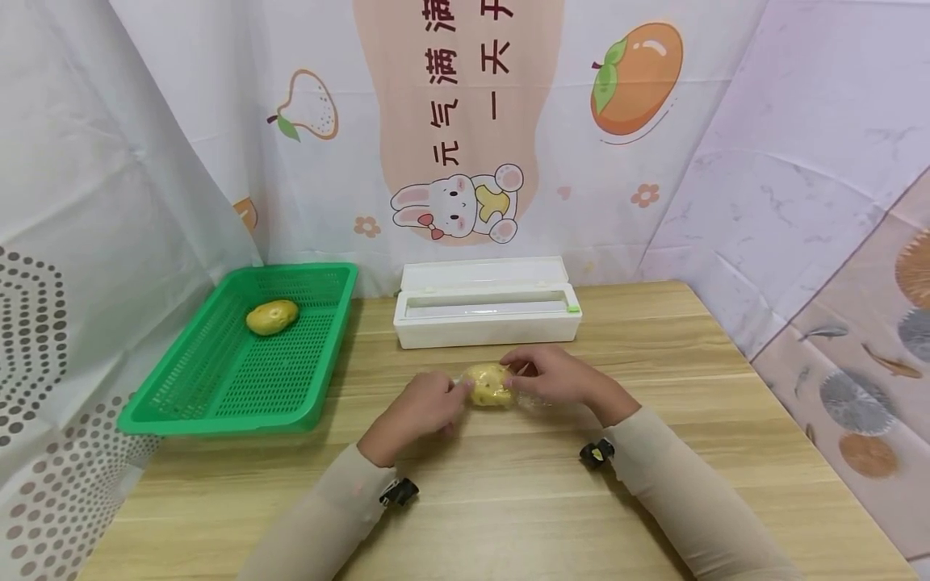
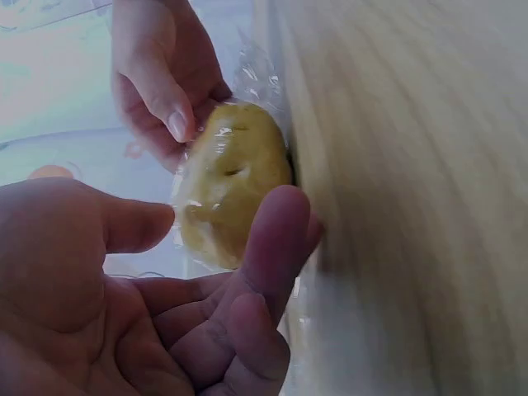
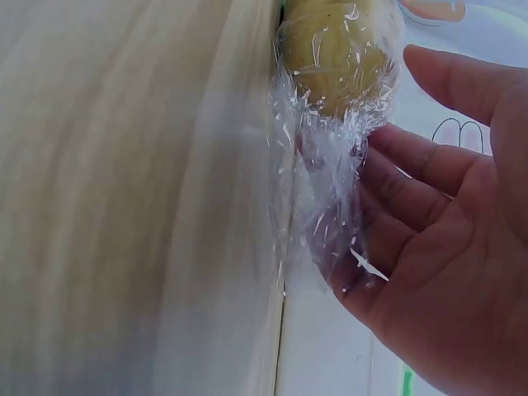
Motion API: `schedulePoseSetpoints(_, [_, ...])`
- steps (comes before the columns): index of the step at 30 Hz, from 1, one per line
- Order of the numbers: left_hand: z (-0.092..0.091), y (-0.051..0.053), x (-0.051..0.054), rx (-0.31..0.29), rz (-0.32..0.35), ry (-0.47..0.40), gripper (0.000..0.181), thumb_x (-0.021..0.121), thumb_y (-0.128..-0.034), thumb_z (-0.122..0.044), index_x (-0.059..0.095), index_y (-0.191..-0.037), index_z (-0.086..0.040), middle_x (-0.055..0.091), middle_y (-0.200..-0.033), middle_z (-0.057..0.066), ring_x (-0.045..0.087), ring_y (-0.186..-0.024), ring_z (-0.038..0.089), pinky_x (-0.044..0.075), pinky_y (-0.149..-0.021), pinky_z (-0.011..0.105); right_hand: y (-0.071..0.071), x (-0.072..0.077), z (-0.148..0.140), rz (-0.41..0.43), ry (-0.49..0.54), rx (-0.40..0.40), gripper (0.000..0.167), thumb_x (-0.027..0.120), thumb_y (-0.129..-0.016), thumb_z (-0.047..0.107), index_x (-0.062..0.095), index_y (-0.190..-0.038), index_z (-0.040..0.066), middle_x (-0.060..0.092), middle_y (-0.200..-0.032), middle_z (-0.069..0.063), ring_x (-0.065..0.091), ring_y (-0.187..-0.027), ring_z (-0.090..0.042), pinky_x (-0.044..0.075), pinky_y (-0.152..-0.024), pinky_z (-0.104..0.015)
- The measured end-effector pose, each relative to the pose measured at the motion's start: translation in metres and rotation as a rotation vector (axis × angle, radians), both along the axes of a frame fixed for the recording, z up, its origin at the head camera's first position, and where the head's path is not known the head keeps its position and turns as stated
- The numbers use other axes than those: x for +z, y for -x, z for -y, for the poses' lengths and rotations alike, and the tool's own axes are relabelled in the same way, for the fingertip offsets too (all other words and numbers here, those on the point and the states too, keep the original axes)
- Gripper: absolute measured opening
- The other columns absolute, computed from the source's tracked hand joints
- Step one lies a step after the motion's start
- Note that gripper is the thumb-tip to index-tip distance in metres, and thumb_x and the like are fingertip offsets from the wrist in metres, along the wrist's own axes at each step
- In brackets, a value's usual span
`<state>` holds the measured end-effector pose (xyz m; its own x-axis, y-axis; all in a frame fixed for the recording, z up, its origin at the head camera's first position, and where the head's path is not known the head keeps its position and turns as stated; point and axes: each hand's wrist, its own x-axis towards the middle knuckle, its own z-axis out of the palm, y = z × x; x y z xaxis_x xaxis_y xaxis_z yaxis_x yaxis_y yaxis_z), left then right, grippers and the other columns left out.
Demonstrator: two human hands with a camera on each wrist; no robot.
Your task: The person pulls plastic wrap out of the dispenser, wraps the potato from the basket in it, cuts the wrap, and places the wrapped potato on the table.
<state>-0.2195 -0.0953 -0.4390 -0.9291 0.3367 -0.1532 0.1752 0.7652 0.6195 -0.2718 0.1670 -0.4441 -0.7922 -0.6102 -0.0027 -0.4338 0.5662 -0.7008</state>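
A yellow potato (image 1: 488, 384) wrapped in clear plastic film lies on the table between the two hands. My left hand (image 1: 429, 403) is at its left end; in the left wrist view the thumb (image 2: 140, 227) and a fingertip (image 2: 280, 223) spread around the near end of the potato (image 2: 235, 177). My right hand (image 1: 555, 375) is at the right end. The right wrist view shows its fingers loosely bent behind a crumpled tail of plastic film (image 3: 334, 173), the thumb (image 3: 450, 82) standing apart from the potato (image 3: 338, 54).
A green plastic basket (image 1: 330, 379) at the left holds another potato (image 1: 272, 317). Behind the hands stands a long white film box (image 1: 488, 331) with its lid raised. The wooden table (image 1: 508, 516) meets a printed curtain (image 1: 327, 186) at the back.
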Motion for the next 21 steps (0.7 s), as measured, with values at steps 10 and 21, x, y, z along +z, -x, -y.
schedulePoseSetpoints(10, [-0.001, 0.009, -0.006, 0.012, 0.005, -0.112, 0.056, 0.045, -0.1097, -0.044, 0.072, -0.078, -0.006, 0.071, -0.062, 0.006, 0.069, -0.055, 0.021, 0.051, -0.06, 0.033, -0.005, -0.003, 0.001, -0.021, -0.012, -0.003, 0.046, 0.074, -0.097, 0.033, 0.064, -0.135, 0.009, 0.073, -0.102, 0.003, 0.068, -0.095, -0.015, 0.057, -0.086, -0.033])
schedulePoseSetpoints(21, [0.004, 0.015, -0.017, 0.021, 0.17, -0.379, 0.037, 0.054, -0.1073, -0.042, 0.072, -0.117, -0.011, 0.073, -0.082, 0.014, 0.075, -0.065, 0.023, 0.061, -0.061, 0.037, -0.017, 0.0, 0.003, 0.135, 0.014, 0.034, 0.05, 0.074, -0.096, 0.035, 0.062, -0.136, 0.009, 0.077, -0.088, 0.006, 0.07, -0.079, -0.017, 0.057, -0.069, -0.032])
